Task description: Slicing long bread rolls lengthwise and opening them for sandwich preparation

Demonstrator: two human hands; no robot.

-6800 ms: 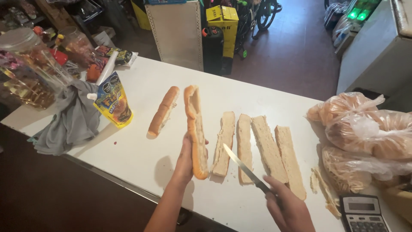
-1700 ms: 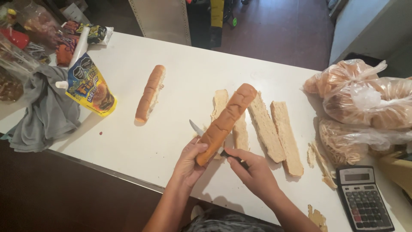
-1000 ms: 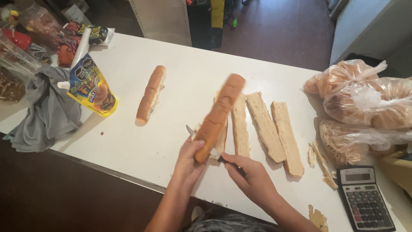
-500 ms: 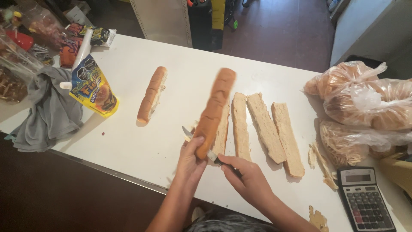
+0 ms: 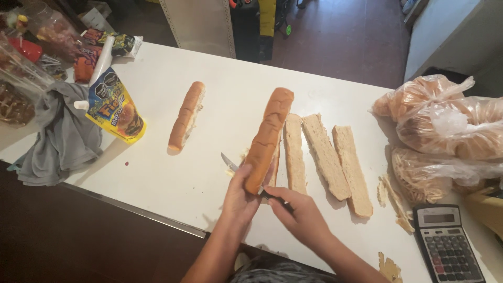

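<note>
My left hand (image 5: 240, 195) grips the near end of a long brown bread roll (image 5: 268, 137) that lies along the white table (image 5: 157, 173). My right hand (image 5: 301, 216) holds a knife by its handle; the blade (image 5: 229, 163) passes sideways through the roll's near end and its tip sticks out on the left. Three cut bread halves (image 5: 325, 154) lie crumb side up just right of the roll. Another whole roll (image 5: 186, 115) lies alone further left.
A yellow sauce pouch (image 5: 114, 107) and a grey cloth (image 5: 60, 139) lie at the left, with jars and packets behind. Bagged bread (image 5: 445, 123) is piled at the right. A calculator (image 5: 448, 243) sits at the near right corner, with bread scraps (image 5: 393, 196) beside it.
The roll I lifted from among the cut halves has come down onto the table and turned straighter. The knife has gone into its near end, and my hands have closed in around it.
</note>
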